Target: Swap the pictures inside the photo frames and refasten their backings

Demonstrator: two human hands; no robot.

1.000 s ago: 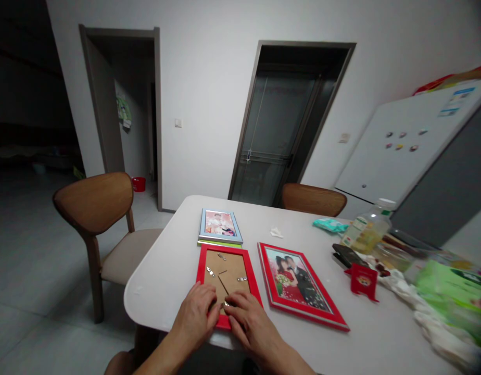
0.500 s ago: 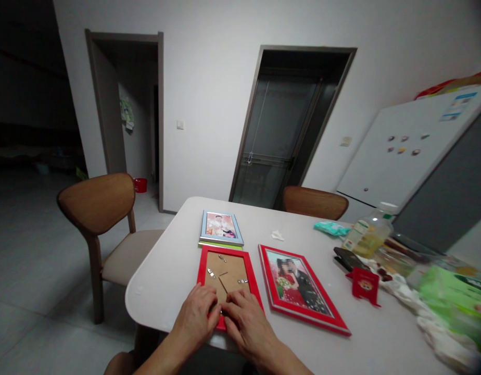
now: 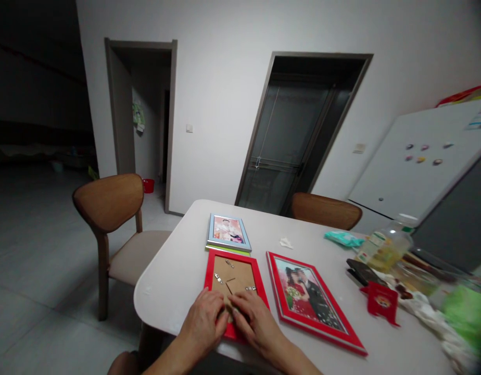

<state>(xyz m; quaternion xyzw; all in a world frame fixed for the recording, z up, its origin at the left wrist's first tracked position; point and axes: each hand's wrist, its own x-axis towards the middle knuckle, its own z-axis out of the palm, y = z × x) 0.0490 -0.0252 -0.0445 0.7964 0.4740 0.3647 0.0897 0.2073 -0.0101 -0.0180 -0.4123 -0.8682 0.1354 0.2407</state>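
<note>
A red picture frame (image 3: 262, 287) lies face down in front of me, its brown backing board (image 3: 243, 272) showing with metal turn clips and a thin stand slot. My left hand (image 3: 204, 316) is closed at the near left part of this frame, fingers curled and pressed down. From the right, my right hand (image 3: 256, 319) bends its fingers onto the backing near the same edge, thumb close to the left thumb. Whatever small part lies under the fingertips is hidden. Just right stands apart a second red frame (image 3: 278, 299), face up, with a couple's photo (image 3: 308, 299).
Beyond the frame lies a light-blue frame (image 3: 246, 242) on a green one (image 3: 240, 253). On the white table (image 3: 174, 276) are crumpled tissue (image 3: 286, 243), a teal packet (image 3: 344, 239), a bottle (image 3: 387, 245), a dark phone-like object (image 3: 363, 273) and a red card piece (image 3: 382, 302). Chairs (image 3: 110, 203) stand around.
The camera view has shifted, so the table and everything on it sit further right and slightly lower. My hands stay at the near edge of the face-down frame, with small finger movements.
</note>
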